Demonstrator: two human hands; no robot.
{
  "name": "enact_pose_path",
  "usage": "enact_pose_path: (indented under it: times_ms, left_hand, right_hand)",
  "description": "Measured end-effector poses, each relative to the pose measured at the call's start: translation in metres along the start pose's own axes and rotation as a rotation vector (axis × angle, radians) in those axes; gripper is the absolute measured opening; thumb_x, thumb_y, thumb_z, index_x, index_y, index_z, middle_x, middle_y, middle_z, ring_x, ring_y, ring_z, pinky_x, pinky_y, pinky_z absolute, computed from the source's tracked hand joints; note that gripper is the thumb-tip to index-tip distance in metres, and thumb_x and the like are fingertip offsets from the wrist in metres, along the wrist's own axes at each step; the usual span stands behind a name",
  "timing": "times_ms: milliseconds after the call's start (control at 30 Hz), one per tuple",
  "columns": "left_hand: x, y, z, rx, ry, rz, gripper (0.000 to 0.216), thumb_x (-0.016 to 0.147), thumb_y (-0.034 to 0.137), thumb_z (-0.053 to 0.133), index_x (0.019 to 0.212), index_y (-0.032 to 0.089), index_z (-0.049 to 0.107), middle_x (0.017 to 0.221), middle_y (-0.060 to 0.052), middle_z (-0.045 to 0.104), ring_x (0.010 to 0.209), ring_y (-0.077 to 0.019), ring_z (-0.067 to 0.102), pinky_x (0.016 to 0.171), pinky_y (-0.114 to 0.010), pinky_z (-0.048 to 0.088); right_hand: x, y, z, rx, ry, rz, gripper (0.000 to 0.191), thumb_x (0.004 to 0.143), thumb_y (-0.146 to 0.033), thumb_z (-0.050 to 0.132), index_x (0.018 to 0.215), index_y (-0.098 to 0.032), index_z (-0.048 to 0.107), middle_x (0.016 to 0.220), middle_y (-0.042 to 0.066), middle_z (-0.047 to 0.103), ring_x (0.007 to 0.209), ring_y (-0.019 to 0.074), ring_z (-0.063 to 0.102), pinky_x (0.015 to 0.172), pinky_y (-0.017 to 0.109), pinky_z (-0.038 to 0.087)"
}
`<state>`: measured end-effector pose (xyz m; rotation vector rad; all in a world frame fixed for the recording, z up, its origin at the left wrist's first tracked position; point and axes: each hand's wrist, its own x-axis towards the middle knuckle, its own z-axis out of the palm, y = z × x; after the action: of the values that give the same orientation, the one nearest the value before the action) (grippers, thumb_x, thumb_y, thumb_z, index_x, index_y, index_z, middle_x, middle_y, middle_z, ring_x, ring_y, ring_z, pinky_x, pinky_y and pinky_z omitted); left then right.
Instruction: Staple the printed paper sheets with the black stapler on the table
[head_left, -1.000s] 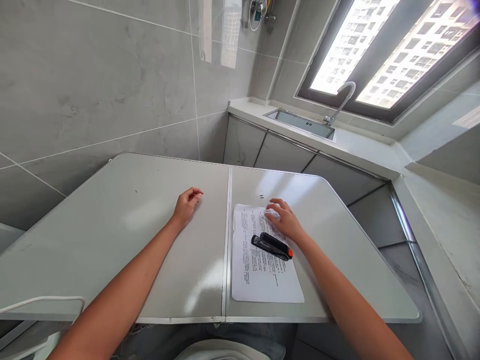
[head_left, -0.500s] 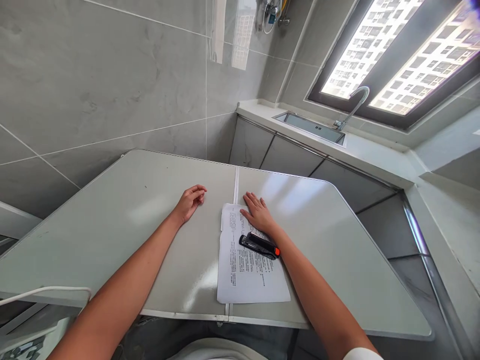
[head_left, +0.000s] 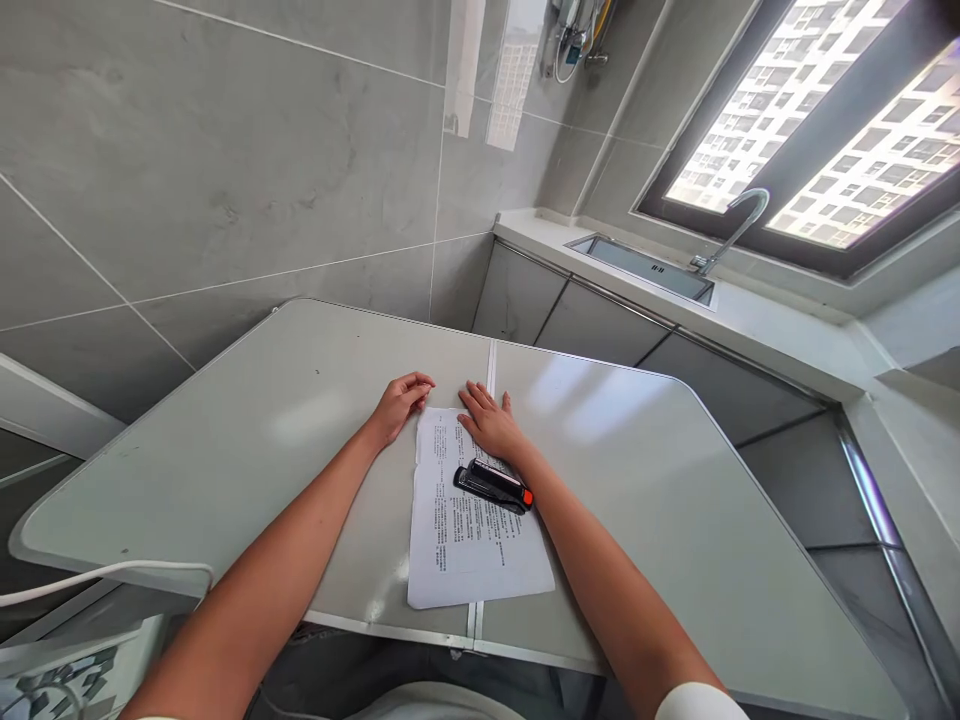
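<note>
Across your glossy table (head_left: pixel 660 500) lies printed paper (head_left: pixel 465 550) bearing a slim black stapler (head_left: pixel 491 486). Your right hand (head_left: pixel 491 422) spreads flat over the paper's top edge; your left hand (head_left: pixel 400 408) curls beside it, fingertips together.

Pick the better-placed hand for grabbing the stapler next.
Right, probably: the right hand lies open over the far edge of the paper, closer to the stapler. The left hand is farther, fingers curled, by the paper's far left corner.

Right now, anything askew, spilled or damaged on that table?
No spill visible. The paper has a small step or nick in its left edge, breaking the line; the stapler lies slantwise across it; a dark speck shows on the pale table, left of the left hand.
</note>
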<state>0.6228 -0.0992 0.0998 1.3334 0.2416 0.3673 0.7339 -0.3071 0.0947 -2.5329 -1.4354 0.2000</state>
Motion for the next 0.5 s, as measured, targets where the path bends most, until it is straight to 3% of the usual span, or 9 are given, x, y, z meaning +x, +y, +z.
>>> enact_pose_path:
  times_ms: [133, 300, 500]
  left_hand:
    - [0.003, 0.008, -0.016, 0.020, 0.110, 0.097, 0.016, 0.080, 0.032, 0.075, 0.090, 0.019, 0.073, 0.074, 0.001, 0.054, 0.065, -0.0106, 0.048, 0.062, -0.025, 0.040]
    - [0.010, 0.013, -0.041, -0.105, 0.255, 0.142, 0.019, 0.075, 0.031, 0.075, 0.089, 0.019, 0.070, 0.072, 0.001, 0.051, 0.063, -0.0102, 0.048, 0.059, -0.024, 0.040]
    - [0.013, 0.010, -0.047, -0.172, 0.262, 0.151, 0.021, 0.075, 0.031, 0.074, 0.090, 0.019, 0.067, 0.070, 0.003, 0.048, 0.061, -0.0097, 0.048, 0.058, -0.023, 0.040]
  right_hand:
    - [0.026, -0.028, 0.007, 0.028, 0.017, -0.035, 0.056, 0.109, -0.045, 0.025, 0.161, -0.025, 0.030, 0.172, 0.009, 0.018, 0.160, 0.0244, 0.013, 0.123, 0.069, 0.005]
    - [0.057, -0.057, 0.018, 0.062, 0.041, 0.048, 0.056, 0.109, -0.044, 0.023, 0.162, -0.026, 0.025, 0.173, 0.010, 0.012, 0.160, 0.0275, 0.010, 0.116, 0.079, 0.004]
    - [0.065, -0.068, 0.017, 0.086, 0.104, 0.031, 0.055, 0.109, -0.039, 0.026, 0.161, -0.023, 0.028, 0.173, 0.010, 0.014, 0.161, 0.0261, 0.004, 0.119, 0.076, 0.003]
